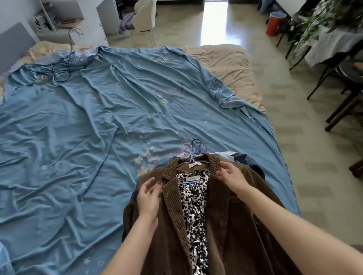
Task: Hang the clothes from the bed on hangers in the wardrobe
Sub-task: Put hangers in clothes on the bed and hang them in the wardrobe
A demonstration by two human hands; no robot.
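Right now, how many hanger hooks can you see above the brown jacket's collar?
3, bunched together on the bed just above the brown jacket collar: a pale lilac hook on the left, a dark blue hook in the middle, a light blue hook on the right. More may be hidden underneath.

The brown corduroy jacket runs off the bottom edge and hides the garments beneath it; the leafy green plant is blurred.

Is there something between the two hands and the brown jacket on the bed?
Nothing visible. The left hand and right hand are directly above the brown jacket at its lapels.
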